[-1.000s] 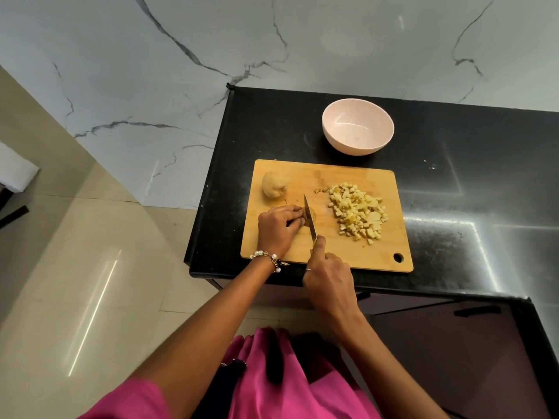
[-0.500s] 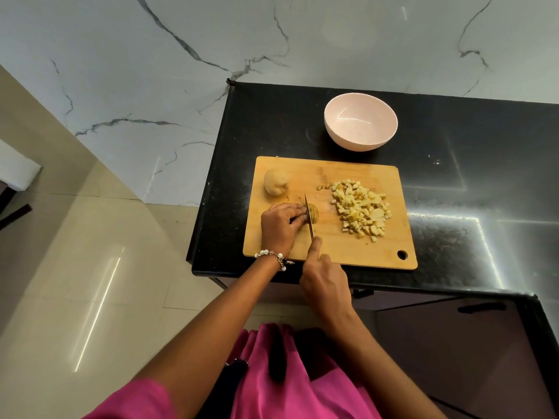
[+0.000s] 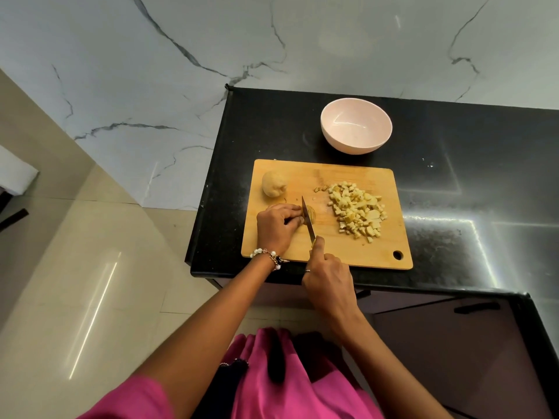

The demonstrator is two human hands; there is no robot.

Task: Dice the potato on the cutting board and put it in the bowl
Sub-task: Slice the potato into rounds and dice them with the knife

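Since a second ago the knife [image 3: 308, 219] has drawn back from the cut, its tip now just past the left fingertips; the right hand [image 3: 328, 275] grips its handle, forefinger stretched along the spine; the left hand [image 3: 276, 226] curls over a potato piece [image 3: 311, 215], pinning it against the blade's side; just beyond that hand lies a whole peeled chunk [image 3: 273, 183]; right of the knife sits the diced pile [image 3: 357, 208], all on the cutting board [image 3: 332, 249]; farther out, past the board, stands the bowl [image 3: 356, 125] on the black counter [image 3: 453, 164].
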